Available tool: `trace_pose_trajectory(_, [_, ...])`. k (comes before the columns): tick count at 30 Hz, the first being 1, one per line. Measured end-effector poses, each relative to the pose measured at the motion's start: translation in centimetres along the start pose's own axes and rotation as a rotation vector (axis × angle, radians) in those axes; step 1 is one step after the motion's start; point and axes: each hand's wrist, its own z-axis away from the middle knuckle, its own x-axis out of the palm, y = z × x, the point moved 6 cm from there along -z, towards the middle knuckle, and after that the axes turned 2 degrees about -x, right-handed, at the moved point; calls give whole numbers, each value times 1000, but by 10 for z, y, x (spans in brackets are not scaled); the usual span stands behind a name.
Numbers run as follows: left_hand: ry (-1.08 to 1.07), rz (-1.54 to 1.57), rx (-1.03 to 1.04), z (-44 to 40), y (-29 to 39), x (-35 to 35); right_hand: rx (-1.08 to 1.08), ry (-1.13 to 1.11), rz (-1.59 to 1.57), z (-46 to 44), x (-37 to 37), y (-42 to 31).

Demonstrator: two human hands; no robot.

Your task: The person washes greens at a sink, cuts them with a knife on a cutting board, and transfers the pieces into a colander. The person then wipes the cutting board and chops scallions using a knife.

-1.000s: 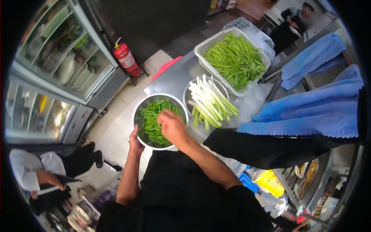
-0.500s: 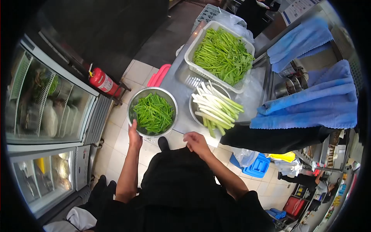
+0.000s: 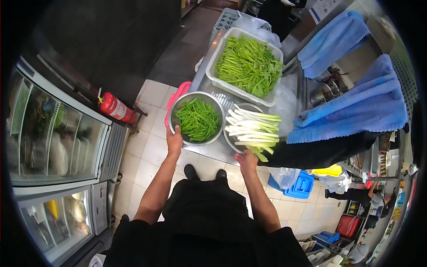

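Observation:
My left hand is closed on the near left rim of a steel colander, with the thumb over the edge. Cut green stalks fill it, and it sits at the counter's left edge. My right hand is closed at the near rim of a second steel bowl. Thick white-and-green scallion stalks lie across that bowl and hang over its right side, hiding much of it. Beyond both, a white plastic basket holds a heap of leafy green stems.
The steel counter runs away from me. Blue cloths hang at right. A pink-red plastic object shows beside the colander. Glass-door fridges and a fire extinguisher stand left; a blue lid lies low right. Other people are in the background.
The colander has moved right in my left hand, onto the counter's edge beside the second bowl. My right hand has gone from free air to that bowl's rim, and the scallions have shifted.

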Motion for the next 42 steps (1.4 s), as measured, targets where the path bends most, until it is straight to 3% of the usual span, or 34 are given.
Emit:
trace_pose_trajectory(2, [-3, -1, 81, -3, 7, 15, -8, -14, 36, 4, -8, -9])
trace_pose_trajectory(10, [-63, 35, -194, -17, 13, 48, 96, -52, 76, 11, -40, -5])
trace_pose_trajectory(17, [-46, 68, -180, -35, -8, 54, 115, -257, 26, 5, -50, -6])
trace_pose_trajectory(22, [-55, -26, -106, -28, -8, 64, 69, -167, 180, 19, -90, -4])
trace_pose_trajectory(27, [-56, 31, -194, 22, 11, 83, 30, -287, 250, 30, -127, 0])
trace_pose_trajectory(32, [-138, -76, -276, 58, -16, 94, 64, -374, 251, 46, -133, -20])
trace_pose_trajectory(36, [6, 67, -286, 93, -25, 74, 96, -483, 306, 36, -139, -28])
trace_pose_trajectory(42, [292, 114, -257, 204, -84, -15, 160, -662, 405, 26, -151, -31])
